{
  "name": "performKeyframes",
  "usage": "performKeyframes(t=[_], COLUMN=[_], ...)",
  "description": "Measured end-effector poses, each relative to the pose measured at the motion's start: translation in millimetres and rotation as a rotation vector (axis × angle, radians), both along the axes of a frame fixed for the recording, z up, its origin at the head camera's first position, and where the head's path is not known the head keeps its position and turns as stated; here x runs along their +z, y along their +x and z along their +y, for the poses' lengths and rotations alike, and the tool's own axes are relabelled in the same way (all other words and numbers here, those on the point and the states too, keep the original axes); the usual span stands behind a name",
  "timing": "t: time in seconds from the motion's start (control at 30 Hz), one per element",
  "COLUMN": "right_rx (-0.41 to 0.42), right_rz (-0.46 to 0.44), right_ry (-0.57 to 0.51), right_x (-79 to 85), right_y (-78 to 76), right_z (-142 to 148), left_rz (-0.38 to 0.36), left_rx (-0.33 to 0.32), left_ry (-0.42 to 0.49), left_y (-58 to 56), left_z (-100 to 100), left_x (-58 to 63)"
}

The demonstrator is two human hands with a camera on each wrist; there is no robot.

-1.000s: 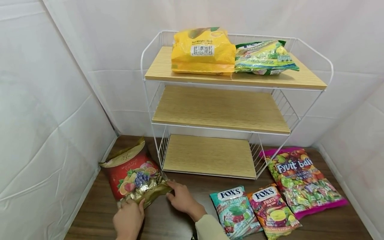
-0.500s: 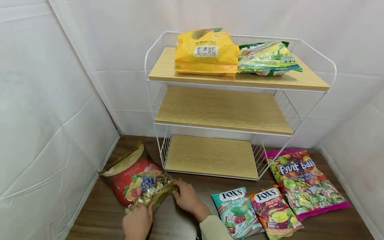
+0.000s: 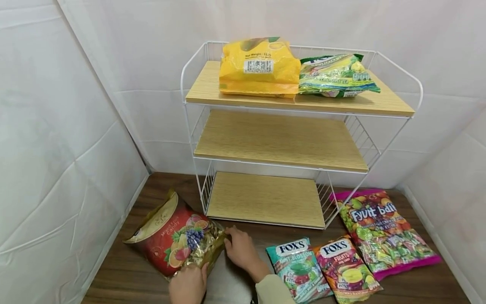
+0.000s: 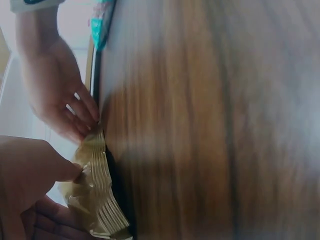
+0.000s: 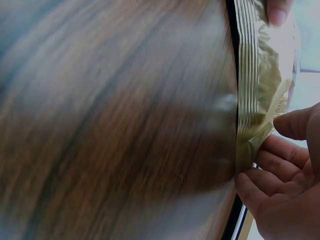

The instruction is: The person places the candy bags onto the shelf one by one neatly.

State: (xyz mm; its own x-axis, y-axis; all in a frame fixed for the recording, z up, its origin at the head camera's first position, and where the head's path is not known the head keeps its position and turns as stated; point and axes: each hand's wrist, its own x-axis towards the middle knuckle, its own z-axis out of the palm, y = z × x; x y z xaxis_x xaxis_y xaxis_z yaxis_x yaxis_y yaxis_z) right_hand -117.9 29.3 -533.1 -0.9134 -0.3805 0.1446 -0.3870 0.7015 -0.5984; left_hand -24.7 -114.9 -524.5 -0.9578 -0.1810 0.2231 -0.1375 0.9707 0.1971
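A red and gold bag of mixed fruit candy [image 3: 161,238] lies at an angle on the dark wood table, left of the shelf rack. My left hand [image 3: 187,285] grips its crimped gold near edge; in the left wrist view the left thumb [image 4: 67,170] presses on top of the foil with fingers beneath. At the other corner of that edge is my right hand [image 3: 244,253]. The right wrist view has the right thumb [image 5: 292,124] over the gold foil [image 5: 257,85] and the right fingers [image 5: 272,172] curled at the corner.
A white wire rack with wooden shelves [image 3: 281,139] stands behind. On its top sit a yellow bag [image 3: 258,69] and a green bag [image 3: 334,76]. Teal [image 3: 300,268] and orange [image 3: 345,268] Fox's candy bags and a pink-edged Fruit Balls bag [image 3: 385,232] lie right.
The red candy bag has turned on the table, its gold near edge swinging rightward with both hands on it. My left hand has moved further than my right. The other bags have stayed put.
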Motion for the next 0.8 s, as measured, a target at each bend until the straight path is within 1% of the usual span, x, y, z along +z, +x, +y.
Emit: performKeyframes(t=[0.1,0.3,0.43,0.53,0.7,0.8], right_rx=[0.002,-0.024,-0.034,-0.046,-0.075,-0.091], right_rz=[-0.010,-0.043,-0.040,-0.036,-0.018,-0.014], right_ry=[0.005,0.030,0.048,0.058,0.081,0.104], right_x=[1.2,0.4,-0.2,0.8,3.0,3.9], right_y=[-0.9,-3.1,-5.1,-5.6,-6.9,-8.8], right_z=[2.8,8.0,11.4,14.5,20.2,23.7], left_rz=[-0.018,-0.022,-0.024,-0.044,-0.098,-0.110], left_rx=[-0.011,-0.026,-0.026,-0.029,-0.046,-0.058], left_ry=[0.002,-0.012,-0.024,-0.024,-0.033,-0.037], left_y=[1.1,2.1,3.2,3.7,5.4,6.7], left_z=[6.4,16.5,22.6,28.1,38.3,44.2], left_x=[0.7,0.2,0.3,1.0,1.6,2.2])
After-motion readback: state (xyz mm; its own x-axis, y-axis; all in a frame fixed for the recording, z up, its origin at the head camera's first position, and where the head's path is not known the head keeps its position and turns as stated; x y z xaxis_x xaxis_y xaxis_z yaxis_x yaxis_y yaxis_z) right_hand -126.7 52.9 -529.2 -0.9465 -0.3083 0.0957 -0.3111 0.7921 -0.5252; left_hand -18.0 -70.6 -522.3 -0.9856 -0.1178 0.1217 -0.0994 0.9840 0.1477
